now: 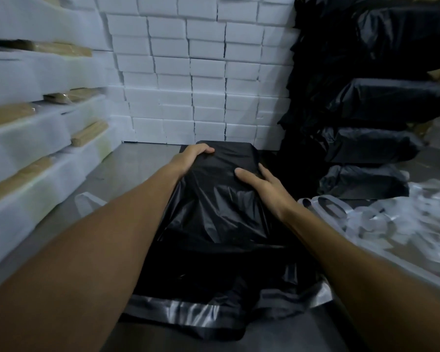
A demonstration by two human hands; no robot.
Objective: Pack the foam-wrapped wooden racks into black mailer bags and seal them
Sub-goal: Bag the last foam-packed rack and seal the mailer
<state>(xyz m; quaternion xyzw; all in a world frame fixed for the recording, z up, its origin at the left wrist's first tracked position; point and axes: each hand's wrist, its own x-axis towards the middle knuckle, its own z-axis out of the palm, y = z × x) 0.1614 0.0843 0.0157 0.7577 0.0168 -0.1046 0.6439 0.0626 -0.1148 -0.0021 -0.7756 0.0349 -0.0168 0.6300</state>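
A black mailer bag with a bulky block inside lies lengthwise on the steel table in front of me. My left hand grips its far left corner, fingers curled over the top edge. My right hand holds the right side of the filled part, thumb on top and fingers down the side. The bag's open mouth with its shiny adhesive strip lies slack near me. The rack inside is hidden by the plastic.
Foam-wrapped wooden racks are stacked at the left. White foam boxes form a wall behind. Packed black bags pile up at the right. Crumpled clear strips lie on the table's right side.
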